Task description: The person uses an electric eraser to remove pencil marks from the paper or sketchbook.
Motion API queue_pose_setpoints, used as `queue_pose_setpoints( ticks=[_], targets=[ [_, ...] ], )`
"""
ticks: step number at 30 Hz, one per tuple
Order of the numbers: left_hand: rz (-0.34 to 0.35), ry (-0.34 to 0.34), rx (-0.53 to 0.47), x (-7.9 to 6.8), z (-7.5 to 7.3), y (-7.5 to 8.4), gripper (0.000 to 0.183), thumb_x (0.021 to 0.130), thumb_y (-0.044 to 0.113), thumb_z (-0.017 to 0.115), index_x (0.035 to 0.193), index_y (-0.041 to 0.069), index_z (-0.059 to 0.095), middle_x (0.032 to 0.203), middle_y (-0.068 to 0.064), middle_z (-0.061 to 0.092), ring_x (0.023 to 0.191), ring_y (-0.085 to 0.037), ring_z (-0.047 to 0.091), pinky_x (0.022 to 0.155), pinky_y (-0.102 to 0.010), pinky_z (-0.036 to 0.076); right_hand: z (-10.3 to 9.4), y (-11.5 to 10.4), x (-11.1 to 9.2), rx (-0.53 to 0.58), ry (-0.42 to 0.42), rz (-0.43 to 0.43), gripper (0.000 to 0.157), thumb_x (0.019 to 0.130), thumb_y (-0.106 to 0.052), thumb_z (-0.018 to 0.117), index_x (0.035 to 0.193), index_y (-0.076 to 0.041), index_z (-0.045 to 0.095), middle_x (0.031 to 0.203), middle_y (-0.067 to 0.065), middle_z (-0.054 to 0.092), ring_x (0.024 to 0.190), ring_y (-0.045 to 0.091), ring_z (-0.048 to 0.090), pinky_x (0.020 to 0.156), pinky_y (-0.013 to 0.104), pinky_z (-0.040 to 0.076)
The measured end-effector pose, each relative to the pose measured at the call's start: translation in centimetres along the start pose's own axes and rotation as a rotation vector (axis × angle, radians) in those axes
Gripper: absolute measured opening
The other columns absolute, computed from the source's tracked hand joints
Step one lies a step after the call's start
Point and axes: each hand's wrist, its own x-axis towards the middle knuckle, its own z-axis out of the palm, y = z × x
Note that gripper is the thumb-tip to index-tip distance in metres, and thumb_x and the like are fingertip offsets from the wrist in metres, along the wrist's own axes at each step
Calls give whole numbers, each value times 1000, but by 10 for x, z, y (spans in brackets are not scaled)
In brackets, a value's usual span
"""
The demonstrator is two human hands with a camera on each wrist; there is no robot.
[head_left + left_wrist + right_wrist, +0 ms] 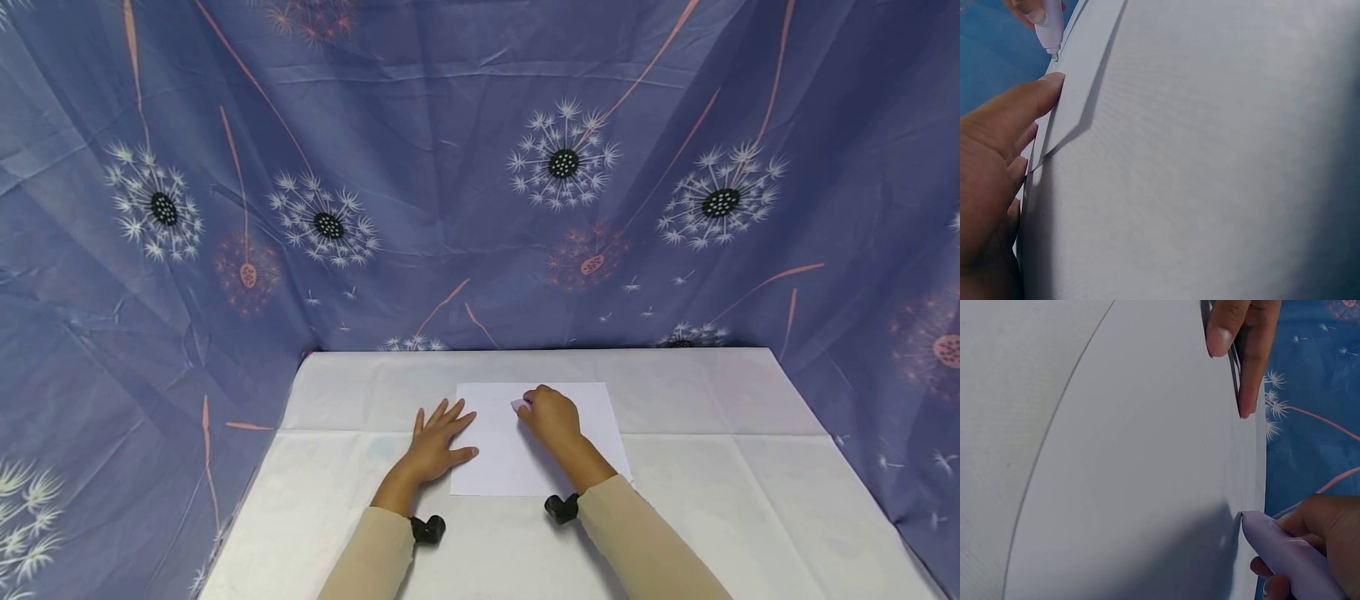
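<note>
A white sheet of paper [510, 467] lies on the table in the head view. On its left side rests my left hand [431, 452], fingers spread, fingertips and thumb over the paper's edge. My right hand [555, 417] grips a thick lavender pen [1288, 556] above the upper middle of the sheet. In the right wrist view the pen leans, its tip right at the paper surface. The left wrist view shows the pen's narrow metal-looking point beyond my left thumb [1050, 90]. Faint marks show near the sheet's top; their shape is too faint to read.
A white cloth [697, 492] with fold creases covers the table. Behind and at the sides hangs a blue curtain [450, 183] with dandelion prints. Small black cameras [429, 530] sit on both wrists, below beige sleeves [645, 542].
</note>
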Motion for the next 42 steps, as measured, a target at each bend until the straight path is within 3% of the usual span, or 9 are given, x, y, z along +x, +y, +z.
queue_pose_setpoints(
  ticks=[9, 16, 24, 29, 36, 42],
  targets=[
    [-7, -3, -2, 0, 0, 0, 68, 94, 45, 68, 154, 23, 46, 168, -3, 27, 159, -35, 14, 125, -65, -6, 4, 10, 0, 126, 4, 39, 33, 94, -35, 71, 113, -9, 77, 106, 15, 74, 102, 36, 71, 87, 50, 57],
    [-19, -5, -9, 0, 1, 1, 67, 94, 45, 68, 154, 25, 45, 169, -1, 26, 159, -33, 13, 125, -64, -7, 7, 18, -1, 237, 13, 52, 30, 94, -27, 69, 115, -7, 75, 113, 18, 73, 107, 37, 69, 92, 52, 55],
    [-15, -3, -9, 0, 1, 2, 66, 94, 46, 68, 154, 25, 46, 169, -1, 26, 159, -33, 13, 125, -65, -7, 1, 22, -5, 413, -10, 131, 33, 95, -28, 68, 119, -6, 74, 123, 18, 71, 118, 37, 65, 102, 53, 51],
    [-4, -3, -13, -1, -2, 2, 67, 94, 44, 69, 153, 22, 46, 168, -5, 28, 158, -36, 15, 125, -66, -5, -5, 26, -10, 483, -13, 169, 35, 94, -29, 70, 122, -9, 72, 118, 15, 72, 111, 34, 66, 96, 50, 52],
    [14, 15, -29, -1, -1, 3, 67, 94, 42, 69, 153, 19, 47, 167, -8, 29, 157, -39, 16, 124, -68, -5, -12, 36, -17, 531, -11, 195, 38, 88, -21, 75, 124, -10, 70, 109, 11, 71, 91, 21, 60, 76, 29, 46],
    [-5, 12, -23, -1, 0, 3, 66, 94, 43, 69, 153, 20, 47, 168, -5, 28, 158, -36, 15, 125, -67, -5, -17, 43, -24, 569, 29, 202, 36, 87, -18, 75, 122, -10, 70, 107, 12, 71, 90, 21, 60, 74, 25, 45]
  ],
)
